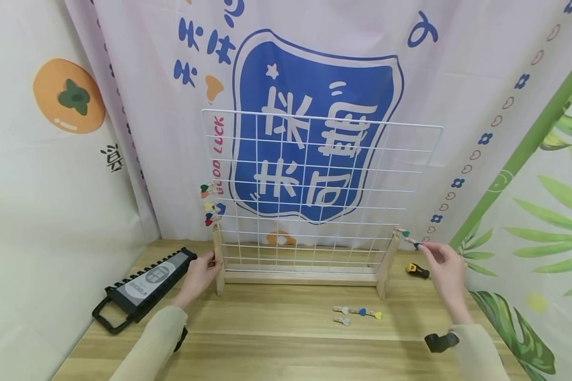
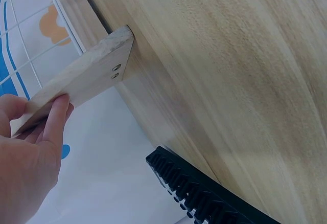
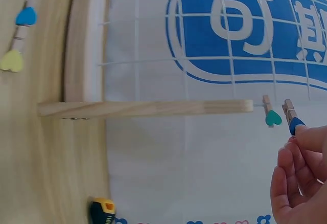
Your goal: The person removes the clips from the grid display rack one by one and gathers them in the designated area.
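A white wire grid (image 1: 324, 118) stands in a wooden stand (image 1: 300, 279); the left hand (image 1: 204, 270) grips its left upright (image 2: 76, 75). The right hand (image 1: 445, 270) pinches the blue clip (image 3: 292, 115), pale wood with a heart, by its heart end; the wooden end juts free of the fingers, just beside the green clip (image 3: 272, 117).

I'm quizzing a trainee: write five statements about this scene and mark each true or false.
The right hand pinches a blue-heart clothespin. True.
Both hands hold clothespins. False: the left hand grips the wooden stand.
Four loose clothespins lie on the table. True.
A green-heart clothespin is at the wire grid's right edge. True.
On the table, nothing lies right of the stand. False: a yellow-and-black tool lies there.
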Available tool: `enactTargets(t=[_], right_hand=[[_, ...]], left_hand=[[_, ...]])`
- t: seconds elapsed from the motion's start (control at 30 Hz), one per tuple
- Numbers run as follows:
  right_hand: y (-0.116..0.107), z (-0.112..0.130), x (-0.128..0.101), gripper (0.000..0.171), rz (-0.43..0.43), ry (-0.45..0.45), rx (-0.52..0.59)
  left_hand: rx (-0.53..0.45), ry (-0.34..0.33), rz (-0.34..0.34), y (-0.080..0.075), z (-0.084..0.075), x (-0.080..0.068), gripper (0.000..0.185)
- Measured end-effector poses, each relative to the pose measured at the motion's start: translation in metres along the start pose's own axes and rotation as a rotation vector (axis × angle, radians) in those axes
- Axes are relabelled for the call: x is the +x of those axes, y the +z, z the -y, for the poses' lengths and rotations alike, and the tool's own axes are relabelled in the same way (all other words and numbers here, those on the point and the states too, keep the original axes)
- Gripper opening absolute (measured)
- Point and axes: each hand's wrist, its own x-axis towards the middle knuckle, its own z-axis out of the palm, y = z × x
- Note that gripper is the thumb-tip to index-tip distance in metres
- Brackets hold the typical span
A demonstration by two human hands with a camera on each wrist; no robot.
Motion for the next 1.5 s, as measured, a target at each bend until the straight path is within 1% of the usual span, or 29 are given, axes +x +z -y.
enactTargets(t=[0.1,0.23,0.37,0.57,0.63,0.77,0.87,1.0,1.1,1.3,1.43,1.5], right_hand=[[0.006,-0.004,-0.014,0.021,0.046,0.003,-0.008],[0.020,-0.011,-0.036,0.016,0.084,-0.033,-0.004],[0.035,-0.020,-0.060,0.013,0.144,-0.058,0.003],[0.054,-0.035,-0.094,0.007,0.243,-0.044,0.003],[0.059,-0.040,-0.103,0.005,0.265,-0.061,0.003],[0.067,-0.044,-0.117,0.006,0.323,-0.105,0.027],[0.071,-0.045,-0.124,0.006,0.388,-0.086,0.028],[0.074,-0.044,-0.127,0.005,0.470,-0.023,-0.008],[0.076,-0.043,-0.127,0.006,0.503,0.001,-0.033],[0.077,-0.043,-0.125,0.007,0.553,0.021,-0.094],[0.077,-0.043,-0.124,0.004,0.590,0.027,-0.116],[0.077,-0.044,-0.124,0.008,0.599,0.026,-0.120]], left_hand=[[0.000,0.001,0.000,0.000,0.000,-0.001,0.008],[-0.001,0.014,-0.004,0.000,0.001,-0.001,0.008],[-0.003,0.014,0.000,0.000,0.001,-0.001,0.009],[0.006,0.020,-0.001,0.001,0.002,-0.001,0.009],[0.008,0.024,-0.005,0.001,0.002,0.000,0.008],[0.012,0.028,-0.017,0.001,0.002,0.001,0.008],[0.018,0.036,-0.021,0.001,0.001,0.001,0.009],[0.019,0.034,-0.023,0.001,0.000,0.001,0.009],[0.019,0.032,-0.023,0.000,0.000,0.001,0.009],[0.018,0.033,-0.024,0.000,0.002,0.002,0.008],[0.017,0.038,-0.023,0.001,0.003,0.002,0.008],[0.016,0.040,-0.022,0.001,0.003,0.002,0.008]])
